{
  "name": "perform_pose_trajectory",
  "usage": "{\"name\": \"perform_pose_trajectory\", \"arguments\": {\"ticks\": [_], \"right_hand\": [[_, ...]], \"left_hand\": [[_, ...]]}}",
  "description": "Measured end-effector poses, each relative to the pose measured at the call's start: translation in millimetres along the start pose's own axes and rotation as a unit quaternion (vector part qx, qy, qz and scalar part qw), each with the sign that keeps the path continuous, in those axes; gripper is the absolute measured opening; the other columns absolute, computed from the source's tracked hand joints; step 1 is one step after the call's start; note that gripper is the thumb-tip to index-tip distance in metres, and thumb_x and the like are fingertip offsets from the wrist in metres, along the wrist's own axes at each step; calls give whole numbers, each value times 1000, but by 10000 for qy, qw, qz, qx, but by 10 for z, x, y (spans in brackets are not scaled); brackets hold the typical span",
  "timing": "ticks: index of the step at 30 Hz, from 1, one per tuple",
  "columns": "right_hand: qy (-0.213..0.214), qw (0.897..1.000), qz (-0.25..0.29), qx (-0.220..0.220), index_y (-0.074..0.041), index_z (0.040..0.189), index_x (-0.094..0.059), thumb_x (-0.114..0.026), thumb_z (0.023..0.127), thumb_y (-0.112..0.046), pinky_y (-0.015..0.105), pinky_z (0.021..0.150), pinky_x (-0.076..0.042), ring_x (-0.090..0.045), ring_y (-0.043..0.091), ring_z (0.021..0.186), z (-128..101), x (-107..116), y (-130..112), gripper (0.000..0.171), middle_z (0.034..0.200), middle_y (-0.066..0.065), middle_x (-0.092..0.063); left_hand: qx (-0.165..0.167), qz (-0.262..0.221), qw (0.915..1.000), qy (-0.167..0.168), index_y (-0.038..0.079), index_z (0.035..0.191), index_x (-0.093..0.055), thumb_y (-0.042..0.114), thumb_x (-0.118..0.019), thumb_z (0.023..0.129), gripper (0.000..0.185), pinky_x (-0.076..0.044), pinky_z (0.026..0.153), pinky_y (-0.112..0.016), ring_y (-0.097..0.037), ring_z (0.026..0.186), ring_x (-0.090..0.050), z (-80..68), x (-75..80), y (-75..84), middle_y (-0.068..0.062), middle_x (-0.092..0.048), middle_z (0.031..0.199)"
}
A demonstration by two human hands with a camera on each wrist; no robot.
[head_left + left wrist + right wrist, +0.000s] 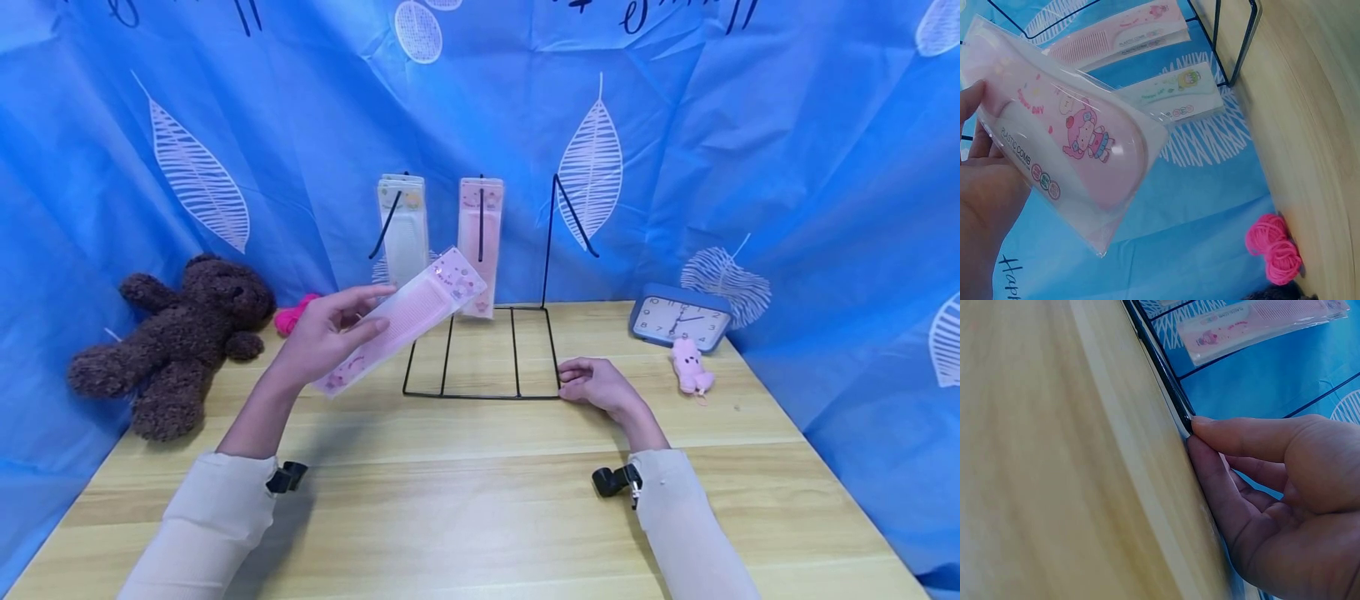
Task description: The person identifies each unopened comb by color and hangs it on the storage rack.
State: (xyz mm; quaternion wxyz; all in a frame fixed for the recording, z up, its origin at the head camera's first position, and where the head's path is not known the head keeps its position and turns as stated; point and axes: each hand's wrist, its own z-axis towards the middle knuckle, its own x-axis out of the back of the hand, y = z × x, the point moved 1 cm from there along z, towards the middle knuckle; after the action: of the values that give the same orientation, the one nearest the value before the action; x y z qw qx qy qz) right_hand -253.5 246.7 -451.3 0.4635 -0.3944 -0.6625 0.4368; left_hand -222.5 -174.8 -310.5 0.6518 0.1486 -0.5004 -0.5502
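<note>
Head view: left hand (pixel 322 333) grips packaged comb (pixel 405 321) tilted, in the air just left of rack (pixel 480 354). Right hand (pixel 596 385) pinches rack's base corner. Risk: slick sleeve could slide from fingers; a knocked rack could shed hung combs.

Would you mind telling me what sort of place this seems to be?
Probably a staged tabletop set rather than a real shop: a blue leaf-print cloth backs a wooden table, where packaged combs hang on a wire rack beside a teddy bear and clock.
</note>
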Motion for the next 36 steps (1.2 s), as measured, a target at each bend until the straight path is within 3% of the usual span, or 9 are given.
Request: {"name": "perform_pose_trajectory", "arguments": {"ticks": [12,25,36], "right_hand": [[12,10000,-21,6,13,135,-53,-74,84,8,25,83,-55,-62,22,97,2,0,15,56,121,25,-59],[28,10000,-44,-20,12,136,-52,-75,84,7,24,83,-55,-61,23,99,3,-3,3,57,123,25,-58],[2,10000,-69,-7,12,137,-52,-75,85,5,24,82,-55,-61,23,100,-7,-7,-18,58,125,26,-58]], "left_hand": [[-266,-116,9995,87,6,135,-64,1,-68,96,39,-57,76,-26,-24,97,-67,14,-50,125,-17,-70,119],[-489,-151,9979,399,4,132,-66,-3,-69,94,39,-57,68,-24,-21,85,-67,100,-124,167,-17,-72,106],[-356,229,9968,674,5,129,-69,3,-70,95,34,-55,64,-24,-25,78,-67,158,-213,150,-16,-73,97]]}}
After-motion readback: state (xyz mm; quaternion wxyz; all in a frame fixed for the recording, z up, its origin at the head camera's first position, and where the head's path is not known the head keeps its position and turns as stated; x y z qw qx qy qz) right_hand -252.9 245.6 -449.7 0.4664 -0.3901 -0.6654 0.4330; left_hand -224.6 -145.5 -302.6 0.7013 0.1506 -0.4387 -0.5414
